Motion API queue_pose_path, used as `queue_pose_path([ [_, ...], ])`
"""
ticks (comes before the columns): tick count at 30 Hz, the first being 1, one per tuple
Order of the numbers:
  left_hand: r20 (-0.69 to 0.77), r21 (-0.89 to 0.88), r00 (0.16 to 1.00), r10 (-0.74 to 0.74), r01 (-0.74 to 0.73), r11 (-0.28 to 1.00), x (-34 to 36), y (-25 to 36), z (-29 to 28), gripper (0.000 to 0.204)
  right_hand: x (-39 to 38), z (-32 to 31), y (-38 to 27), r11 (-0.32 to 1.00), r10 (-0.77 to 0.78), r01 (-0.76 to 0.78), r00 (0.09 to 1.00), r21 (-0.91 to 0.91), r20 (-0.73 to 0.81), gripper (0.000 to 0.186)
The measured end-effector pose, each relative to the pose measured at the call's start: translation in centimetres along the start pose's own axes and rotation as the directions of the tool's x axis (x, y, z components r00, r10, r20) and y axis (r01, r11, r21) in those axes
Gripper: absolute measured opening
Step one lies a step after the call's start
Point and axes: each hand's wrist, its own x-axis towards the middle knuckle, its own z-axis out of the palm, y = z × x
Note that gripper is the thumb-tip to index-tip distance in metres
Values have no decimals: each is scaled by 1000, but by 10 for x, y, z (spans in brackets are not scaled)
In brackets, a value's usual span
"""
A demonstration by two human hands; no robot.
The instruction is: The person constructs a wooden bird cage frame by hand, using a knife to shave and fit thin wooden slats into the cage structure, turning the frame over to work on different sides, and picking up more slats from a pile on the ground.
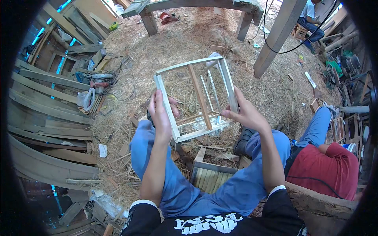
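A light wooden frame (200, 96) is held up over my knees, tilted. It is made of thin strips, with one strip running across its middle and further strips behind. My left hand (159, 115) grips its left side, the thumb lying along the strip and the other fingers behind. On the opposite side my right hand (249, 114) is closed around the right strip, thumb toward the inside near the lower corner. Below the frame, between my legs, sits a slatted wooden piece (208, 179) with a darker edge.
Straw-like shavings cover the ground. A power saw (100, 83) lies left, beside stacked boards (51, 106). A wooden bench (189, 4) stands ahead, a post (277, 39) with a hanging black cable at right. Someone in a red shirt (325, 171) sits close on my right; another person (311, 17) sits farther off.
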Motion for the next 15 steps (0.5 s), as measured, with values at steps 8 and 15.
queue_pose_path([
  [8,7,54,993,-114,113,992,14,-6,-14,42,-4,2,-24,980,2,-1,1000,197,-4,113],
  [15,219,22,972,-81,78,997,10,5,-5,61,0,4,-32,813,140,-20,977,581,-163,83],
])
